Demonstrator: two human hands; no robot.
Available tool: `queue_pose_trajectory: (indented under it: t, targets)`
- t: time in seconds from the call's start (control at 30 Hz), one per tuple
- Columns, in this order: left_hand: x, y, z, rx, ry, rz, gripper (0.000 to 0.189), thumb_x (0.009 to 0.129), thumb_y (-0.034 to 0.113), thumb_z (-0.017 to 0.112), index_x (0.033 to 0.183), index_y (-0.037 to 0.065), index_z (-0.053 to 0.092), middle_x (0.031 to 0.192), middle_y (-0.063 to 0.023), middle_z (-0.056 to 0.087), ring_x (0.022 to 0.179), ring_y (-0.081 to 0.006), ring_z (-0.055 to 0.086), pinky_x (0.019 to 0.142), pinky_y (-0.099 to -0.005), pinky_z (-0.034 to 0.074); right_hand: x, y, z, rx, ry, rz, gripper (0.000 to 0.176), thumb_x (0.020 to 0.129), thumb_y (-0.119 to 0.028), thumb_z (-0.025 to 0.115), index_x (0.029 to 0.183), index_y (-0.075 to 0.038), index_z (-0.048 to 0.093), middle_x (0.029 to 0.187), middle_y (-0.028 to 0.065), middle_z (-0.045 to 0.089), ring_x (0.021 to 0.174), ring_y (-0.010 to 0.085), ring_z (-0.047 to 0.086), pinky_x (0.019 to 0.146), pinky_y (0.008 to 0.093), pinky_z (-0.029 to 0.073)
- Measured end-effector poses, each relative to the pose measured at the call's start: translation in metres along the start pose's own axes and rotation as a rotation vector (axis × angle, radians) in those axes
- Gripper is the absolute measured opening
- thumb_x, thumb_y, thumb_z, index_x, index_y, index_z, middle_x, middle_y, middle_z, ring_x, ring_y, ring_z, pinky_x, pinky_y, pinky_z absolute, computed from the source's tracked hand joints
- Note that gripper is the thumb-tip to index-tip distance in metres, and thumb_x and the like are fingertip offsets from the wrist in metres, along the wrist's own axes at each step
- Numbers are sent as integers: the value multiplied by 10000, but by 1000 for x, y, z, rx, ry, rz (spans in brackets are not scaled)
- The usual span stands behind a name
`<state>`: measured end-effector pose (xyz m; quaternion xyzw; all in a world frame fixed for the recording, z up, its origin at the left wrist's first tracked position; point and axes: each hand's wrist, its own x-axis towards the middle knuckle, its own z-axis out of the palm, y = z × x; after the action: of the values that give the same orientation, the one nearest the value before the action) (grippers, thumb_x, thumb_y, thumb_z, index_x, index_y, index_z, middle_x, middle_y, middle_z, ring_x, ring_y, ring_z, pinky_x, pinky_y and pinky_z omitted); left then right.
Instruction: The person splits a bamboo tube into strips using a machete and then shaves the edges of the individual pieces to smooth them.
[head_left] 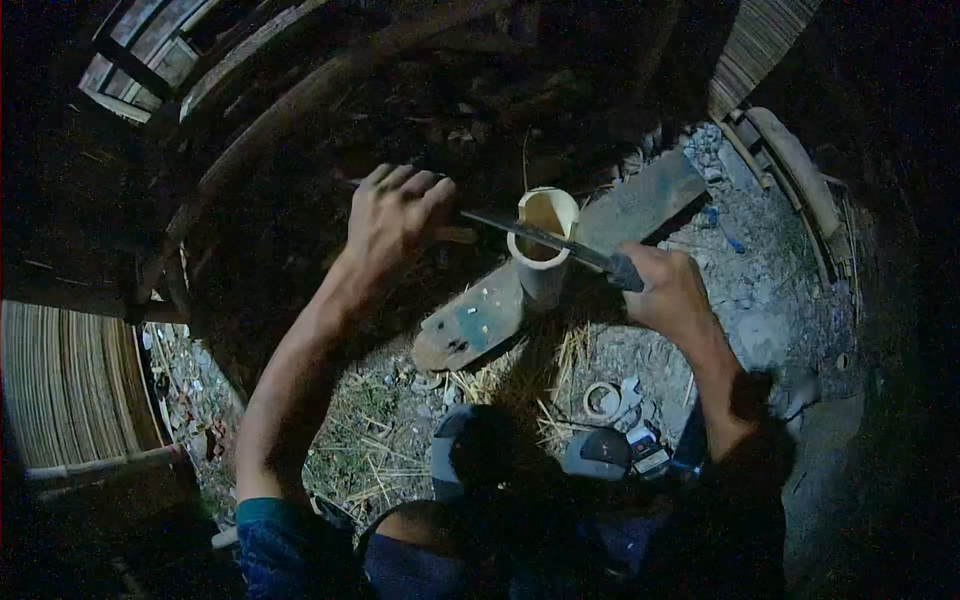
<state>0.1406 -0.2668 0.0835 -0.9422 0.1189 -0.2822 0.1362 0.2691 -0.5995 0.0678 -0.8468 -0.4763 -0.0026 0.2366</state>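
Note:
A pale hollow bamboo section [541, 284] stands upright beside a wooden plank [640, 204], its open end facing up. Across its rim lies a long dark blade [530, 232]. My right hand [664, 287] is closed round the blade's dark handle, right of the bamboo. To the left, my left hand [394, 212] is raised with its fingers curled at the blade's far end; a thin piece of metal shows past its knuckles. The part of the blade inside that hand is hidden.
Below the plank are a roll of tape [601, 400], straw and a small dark box [648, 452] on the rubble ground. Bundled slats [75, 385] stand at the left. A curved wooden beam [270, 130] crosses the upper left. Much of the surroundings is dark.

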Motion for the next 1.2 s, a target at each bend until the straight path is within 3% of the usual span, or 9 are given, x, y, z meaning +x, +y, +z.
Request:
queue_pose_trajectory:
  t: [0.2,0.3,0.43,0.53,0.57,0.63,0.67,1.03,1.2]
  targets:
    - [31,-12,2,-825,-611,-282,213,819,217,718,963,64,686,808,-201,685,778,-389,686,683,-439,546,10,15,-30,305,-425,219,267,742,-166,791,940,-24,682,805,158,684,724,241,677,698,352,521]
    - [-15,4,69,-582,-793,-224,142,816,114,660,947,72,694,839,-170,704,773,-390,686,687,-441,550,-13,41,-13,263,-600,268,267,744,-158,787,943,-16,677,785,168,672,761,231,670,724,362,509]
    - [-31,46,79,-582,-377,-90,381,814,94,632,1186,9,642,1119,-221,668,1037,-366,646,891,-442,530,-48,70,29,267,-614,376,248,763,-170,769,914,-13,652,780,179,658,723,297,639,692,394,499]
    - [4,84,37,-1305,14,-817,606,843,129,645,1419,31,486,1368,-231,547,1266,-353,553,1099,-475,398,-63,77,51,303,-539,400,259,774,-182,752,935,-7,648,822,190,669,764,326,652,714,417,504]
    - [17,88,33,-1324,79,-655,729,843,227,726,1473,36,414,1455,-218,468,1326,-365,493,1098,-460,394,-75,84,66,313,-541,396,259,774,-182,752,935,-7,648,822,190,669,764,326,652,714,417,504]
    - [54,112,13,-1012,28,-437,974,670,341,882,1466,38,408,1485,-244,408,1349,-380,458,1084,-486,414,-106,101,89,-51,-216,-235,278,766,-197,747,943,-2,658,899,223,679,866,351,677,767,447,511]
    - [62,123,19,-1014,40,-496,961,662,317,885,1455,43,417,1485,-257,402,1352,-385,454,1085,-481,418,-79,58,64,119,-453,562,306,752,-214,749,946,10,669,970,279,660,976,390,659,824,470,507]
    - [56,167,10,-1107,19,-620,875,692,92,865,1449,40,428,1568,-276,264,1396,-314,391,1093,-409,421,-110,32,96,131,-534,748,161,620,-49,679,677,85,609,739,307,629,730,455,659,672,474,531]
    - [56,175,9,-1078,67,-619,842,726,89,852,1451,72,423,1513,-356,286,1353,-400,435,999,-394,505,-131,22,121,215,-192,562,208,620,-41,693,803,54,670,824,277,674,783,427,676,755,475,542]
